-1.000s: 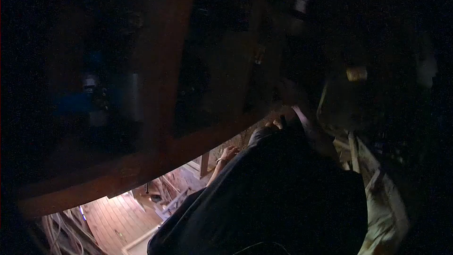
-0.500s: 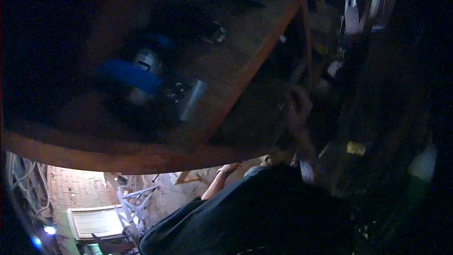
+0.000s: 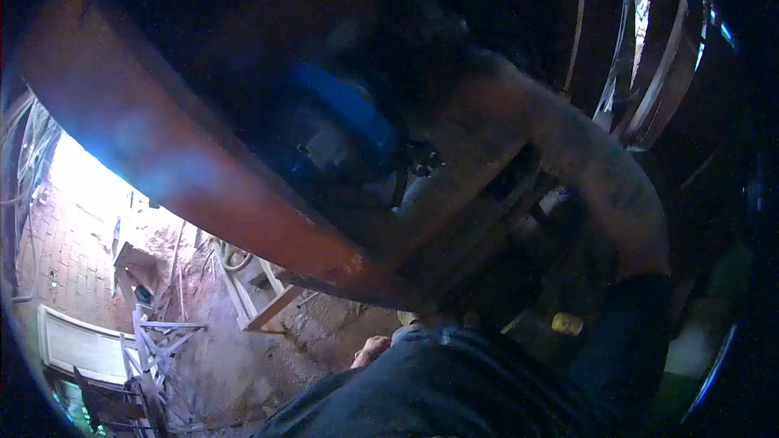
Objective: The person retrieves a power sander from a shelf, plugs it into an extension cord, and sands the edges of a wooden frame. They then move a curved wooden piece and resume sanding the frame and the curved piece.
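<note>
My right arm (image 3: pixel 580 142) stretches from the dark sleeve up and across a dark wooden bench or shelf with a thick reddish-brown edge (image 3: pixel 243 211). Its hand (image 3: pixel 479 61) fades into shadow and blur over the surface, so I cannot tell what the fingers do. Nearest to that arm lies a blue curved object (image 3: pixel 345 109), with small dark pieces (image 3: pixel 423 160) and a pale metal tube (image 3: pixel 412 192) beside it. My left hand (image 3: pixel 372 350) hangs low by my dark shirt, beyond the bench edge, its fingers only partly showing.
A yellow can-like object (image 3: pixel 567 324) sits low on the right. Down left, on the lit floor, stand a pale trestle (image 3: pixel 154 341), a wooden frame (image 3: pixel 272 308) and a white framed panel (image 3: pixel 81 346). Long thin strips (image 3: pixel 641 40) hang at upper right.
My right hand has gone from beside the bench's edge up over its surface. The view has turned, showing more of the lit floor at left. My left hand stays low.
</note>
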A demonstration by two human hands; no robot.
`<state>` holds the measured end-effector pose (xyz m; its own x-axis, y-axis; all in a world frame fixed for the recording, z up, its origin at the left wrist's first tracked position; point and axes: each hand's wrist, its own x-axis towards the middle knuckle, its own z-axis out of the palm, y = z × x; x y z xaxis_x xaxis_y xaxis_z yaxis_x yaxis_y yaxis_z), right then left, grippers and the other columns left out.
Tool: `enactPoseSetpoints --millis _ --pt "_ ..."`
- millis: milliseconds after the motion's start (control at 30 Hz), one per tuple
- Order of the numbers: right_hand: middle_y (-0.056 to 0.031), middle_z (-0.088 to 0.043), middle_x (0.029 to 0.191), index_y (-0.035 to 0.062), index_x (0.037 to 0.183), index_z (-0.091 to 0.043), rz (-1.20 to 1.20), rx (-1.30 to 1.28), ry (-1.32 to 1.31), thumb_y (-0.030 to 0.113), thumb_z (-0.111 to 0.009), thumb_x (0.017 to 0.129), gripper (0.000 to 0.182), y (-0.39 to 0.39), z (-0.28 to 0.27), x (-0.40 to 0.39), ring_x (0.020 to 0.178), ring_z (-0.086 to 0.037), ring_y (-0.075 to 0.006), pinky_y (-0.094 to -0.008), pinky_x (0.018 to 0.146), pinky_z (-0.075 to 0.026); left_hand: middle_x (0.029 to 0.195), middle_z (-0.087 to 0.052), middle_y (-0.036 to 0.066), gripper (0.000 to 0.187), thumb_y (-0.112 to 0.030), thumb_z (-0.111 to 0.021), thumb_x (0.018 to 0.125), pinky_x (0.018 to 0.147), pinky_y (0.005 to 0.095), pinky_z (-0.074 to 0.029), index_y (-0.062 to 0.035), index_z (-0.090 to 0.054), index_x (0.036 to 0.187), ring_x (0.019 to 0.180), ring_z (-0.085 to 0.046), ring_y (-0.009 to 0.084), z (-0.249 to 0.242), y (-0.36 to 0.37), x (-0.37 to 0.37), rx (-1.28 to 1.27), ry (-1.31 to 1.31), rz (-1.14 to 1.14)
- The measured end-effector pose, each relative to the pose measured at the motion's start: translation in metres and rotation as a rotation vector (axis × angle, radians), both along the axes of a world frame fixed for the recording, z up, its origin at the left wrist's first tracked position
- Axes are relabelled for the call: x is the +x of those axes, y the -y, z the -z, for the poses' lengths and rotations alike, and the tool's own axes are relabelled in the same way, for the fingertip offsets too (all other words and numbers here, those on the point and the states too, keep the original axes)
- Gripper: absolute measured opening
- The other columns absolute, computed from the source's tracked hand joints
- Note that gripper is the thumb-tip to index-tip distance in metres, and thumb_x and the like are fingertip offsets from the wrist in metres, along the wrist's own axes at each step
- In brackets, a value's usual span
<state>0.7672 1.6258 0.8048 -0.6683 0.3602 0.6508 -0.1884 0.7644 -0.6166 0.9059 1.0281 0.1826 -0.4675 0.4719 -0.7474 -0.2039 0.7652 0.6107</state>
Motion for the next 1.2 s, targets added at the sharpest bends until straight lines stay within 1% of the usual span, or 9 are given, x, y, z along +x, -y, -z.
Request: enactPoseSetpoints --millis 167,467,533,567,667,700,800,933,1200 --pt "-0.0119 -0.071 0.105 -0.0016 0.122 -0.064 0.053 0.081 0.217 0.018 -0.071 0.090 0.038 0.013 0.013 -0.027 0.093 -0.068 -0.0210 -0.0351 0.083 -0.056 0.086 -0.067 0.010 0.026 -0.027 -0.049 0.099 0.066 0.0432 -0.053 -0.0065 -0.064 0.097 0.075 -0.063 0.0279 0.015 -0.013 0.009 0.006 0.102 -0.198" --pt "-0.0114 -0.070 0.108 -0.0010 0.127 -0.061 0.142 -0.027 0.138 0.017 -0.075 0.086 0.046 -0.009 -0.014 0.007 0.095 -0.067 -0.0211 -0.0350 0.083 -0.056 0.086 -0.067 0.010 0.024 -0.027 -0.052 0.098 0.066 0.0428 -0.054 -0.0066 -0.064 0.096 0.076 -0.065 0.0277 0.017 -0.053 -0.015 0.168 0.284 -0.595" --pt "-0.0113 -0.069 0.108 -0.0009 0.127 -0.061 0.159 -0.057 0.124 0.017 -0.076 0.086 0.048 -0.014 -0.023 0.018 0.095 -0.067 -0.0212 -0.0350 0.083 -0.056 0.086 -0.067 0.010 0.024 -0.027 -0.053 0.098 0.066 0.0428 -0.054 -0.0066 -0.064 0.095 0.076 -0.065 0.0276 0.024 -0.051 -0.020 0.285 0.317 -0.640" --pt "-0.0112 -0.069 0.109 -0.0009 0.128 -0.060 0.158 -0.068 0.125 0.017 -0.076 0.085 0.049 -0.013 -0.027 0.022 0.096 -0.067 -0.0212 -0.0350 0.083 -0.056 0.086 -0.068 0.009 0.024 -0.029 -0.061 0.096 0.063 0.0407 -0.055 -0.0051 -0.065 0.095 0.078 -0.067 0.0267 0.027 -0.042 -0.020 0.416 0.335 -0.603" --pt "-0.0110 -0.069 0.110 -0.0007 0.129 -0.059 0.127 -0.051 0.158 0.017 -0.077 0.084 0.052 -0.004 -0.036 0.017 0.096 -0.067 -0.0212 -0.0350 0.083 -0.057 0.084 -0.069 0.011 0.032 -0.035 -0.062 0.093 0.063 0.0431 -0.053 -0.0044 -0.069 0.098 0.078 -0.069 0.0265 0.022 -0.029 0.004 0.475 0.316 -0.835" --pt "-0.0110 -0.069 0.110 -0.0006 0.130 -0.059 0.110 -0.038 0.174 0.017 -0.078 0.084 0.053 0.002 -0.036 0.012 0.096 -0.067 -0.0212 -0.0350 0.083 -0.057 0.084 -0.072 0.013 0.032 -0.034 -0.060 0.090 0.064 0.0428 -0.054 -0.0060 -0.075 0.098 0.074 -0.069 0.0247 0.000 -0.039 0.021 0.223 0.020 -0.763" --pt "-0.0108 -0.068 0.111 -0.0005 0.131 -0.058 0.082 -0.016 0.196 0.017 -0.079 0.083 0.055 0.014 -0.034 0.009 0.097 -0.067 -0.0213 -0.0350 0.083 -0.057 0.085 -0.074 0.012 0.020 -0.022 -0.067 0.083 0.064 0.0391 -0.055 -0.0087 -0.078 0.093 0.075 -0.069 0.0219 0.053 0.006 0.039 -0.085 -0.444 0.077" --pt "-0.0106 -0.068 0.112 -0.0002 0.133 -0.057 0.049 -0.102 0.115 0.016 -0.081 0.081 0.059 0.005 -0.038 0.035 0.098 -0.067 -0.0213 -0.0350 0.083 -0.057 0.089 -0.074 0.013 0.021 -0.022 -0.067 0.085 0.069 0.0400 -0.055 -0.0082 -0.077 0.096 0.079 -0.070 0.0242 0.038 0.016 0.058 -0.072 -0.130 -0.267" --pt "-0.0102 -0.067 0.115 0.0002 0.137 -0.054 -0.141 -0.344 -0.133 0.016 -0.084 0.078 0.068 -0.004 -0.015 0.142 0.099 -0.067 -0.0214 -0.0349 0.083 -0.058 0.099 -0.075 0.014 0.022 -0.022 -0.066 0.089 0.079 0.0420 -0.056 -0.0073 -0.076 0.103 0.088 -0.071 0.0288 0.016 0.024 0.061 -0.092 -0.084 -0.334"
